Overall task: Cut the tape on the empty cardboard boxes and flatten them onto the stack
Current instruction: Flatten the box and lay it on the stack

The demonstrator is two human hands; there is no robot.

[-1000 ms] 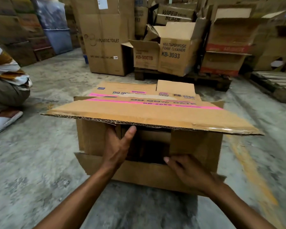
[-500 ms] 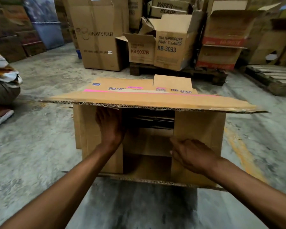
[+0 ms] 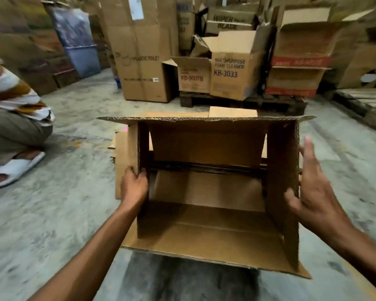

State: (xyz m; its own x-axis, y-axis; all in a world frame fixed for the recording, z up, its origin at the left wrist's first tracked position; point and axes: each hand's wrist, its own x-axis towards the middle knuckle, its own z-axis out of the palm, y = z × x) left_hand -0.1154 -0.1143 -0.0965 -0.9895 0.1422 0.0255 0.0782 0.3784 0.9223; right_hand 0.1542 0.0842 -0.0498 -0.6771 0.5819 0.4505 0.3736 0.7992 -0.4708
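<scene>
A brown cardboard box (image 3: pixel 206 229) lies on its side on the floor with its open end toward me and all flaps spread. My left hand (image 3: pixel 133 186) grips the edge of the box's left flap. My right hand (image 3: pixel 313 192) hovers beside the right flap with fingers spread, blurred by motion; contact is unclear. Behind the box, seen through its open far end and at its left, lies the stack of flattened cardboard (image 3: pixel 120 161).
A crouching person (image 3: pixel 13 118) in a striped shirt and white sandal is at the left. Open boxes (image 3: pixel 232 70) stand on a pallet (image 3: pixel 243 103) ahead, a tall carton (image 3: pixel 139 53) to their left, another pallet (image 3: pixel 365 105) at far right.
Both side flaps have swung outward, so the box's inside now shows. My left hand shifted to the left flap's edge; my right hand moved off the right flap to the outside.
</scene>
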